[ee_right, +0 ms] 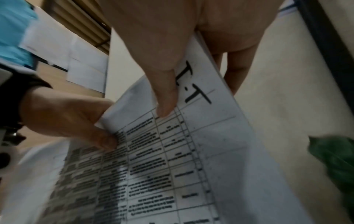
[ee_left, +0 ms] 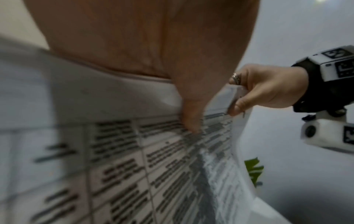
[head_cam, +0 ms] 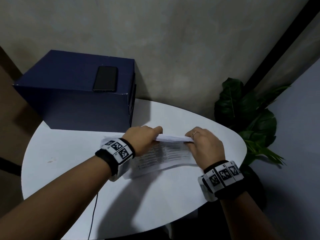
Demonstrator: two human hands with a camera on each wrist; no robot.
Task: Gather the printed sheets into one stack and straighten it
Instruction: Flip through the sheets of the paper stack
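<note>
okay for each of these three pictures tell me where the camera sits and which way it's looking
Head: worn high, looking down at the white table; both forearms, left hand and right hand hold the printed sheets.
Left wrist: under the left hand, looking rightward along its thumb at the right hand.
Right wrist: under the right hand, looking leftward at the left hand.
Shared: the sheets; both wrist views also catch the green plant.

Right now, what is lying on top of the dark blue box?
A black phone lies flat on the dark blue box, near its right edge. Nothing else shows on top. The box's inside is hidden.
</note>
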